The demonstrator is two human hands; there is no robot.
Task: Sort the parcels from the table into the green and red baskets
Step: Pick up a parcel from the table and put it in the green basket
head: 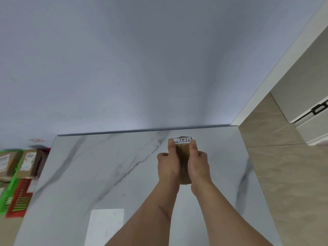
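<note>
Right now both hands clasp one brown parcel [182,157] over the marble table [106,166], left hand [167,165] and right hand [197,165] pinching its sides. At nine o'clock, the green basket [10,183] holds two boxes [26,164]; the red basket [19,197] lies beside it.

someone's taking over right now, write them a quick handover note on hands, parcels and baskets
Left hand and right hand both grip one small brown parcel, label 7012, above the marble table.
Green basket and red basket sit on the floor left of the table; cardboard parcels already lie there, though which basket each is in is unclear.
No other parcel shows on the table.
Left: drop the held parcel into its basket.
</note>
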